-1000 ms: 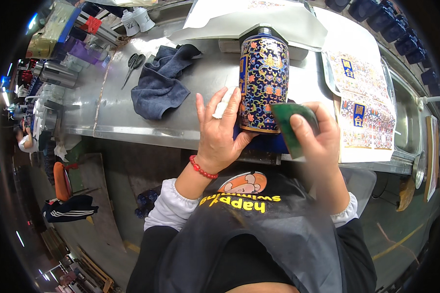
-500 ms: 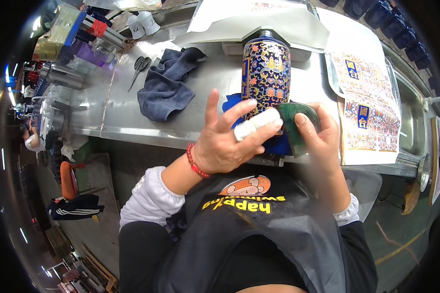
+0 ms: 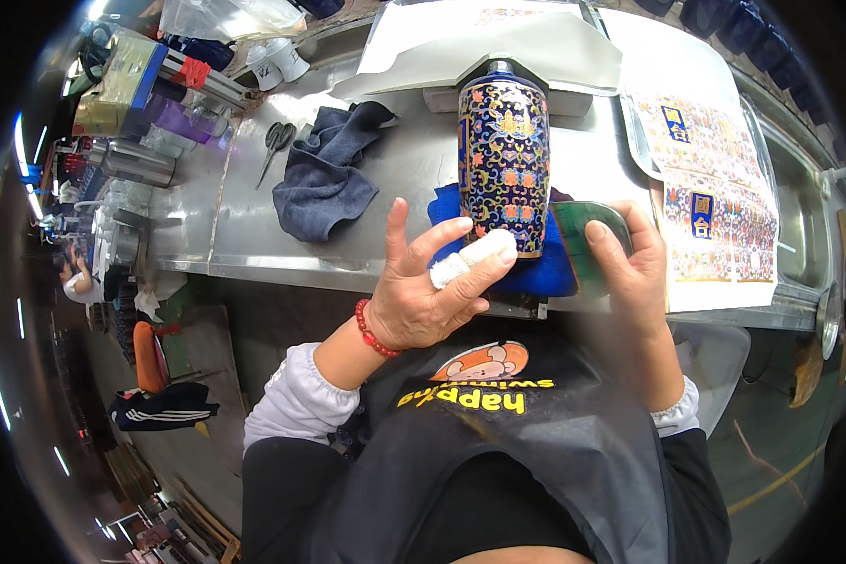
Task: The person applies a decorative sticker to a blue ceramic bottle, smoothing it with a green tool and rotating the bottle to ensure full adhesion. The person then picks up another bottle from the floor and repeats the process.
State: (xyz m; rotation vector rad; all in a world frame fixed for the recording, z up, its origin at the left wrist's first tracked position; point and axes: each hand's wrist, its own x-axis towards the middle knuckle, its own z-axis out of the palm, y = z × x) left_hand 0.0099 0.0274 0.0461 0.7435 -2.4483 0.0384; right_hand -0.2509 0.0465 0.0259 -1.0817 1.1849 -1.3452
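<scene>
A dark blue bottle [image 3: 505, 155] with a colourful floral pattern lies on the metal bench, its neck pointing away from me. Its base end rests on a blue cloth [image 3: 556, 268]. My left hand [image 3: 418, 301] has its fingers spread, with white wrapping [image 3: 479, 256] around one of them, and the fingertips are at the bottle's base end. Pinched between thumb and fingers of my right hand [image 3: 637, 277] is a flat green scraper [image 3: 578, 230], held just right of the bottle and apart from it.
Printed patterned sheets [image 3: 724, 221] lie at the right, before a metal sink [image 3: 804, 226]. A grey-blue towel [image 3: 324, 183] and black-handled scissors [image 3: 274, 146] are on the left. White paper [image 3: 498, 47] stands behind the bottle. A person [image 3: 77, 280] is far left.
The scraper in my right hand has moved off the bottle's lower right side, a little to the right. My left hand has shifted slightly left and down, its fingers still spread.
</scene>
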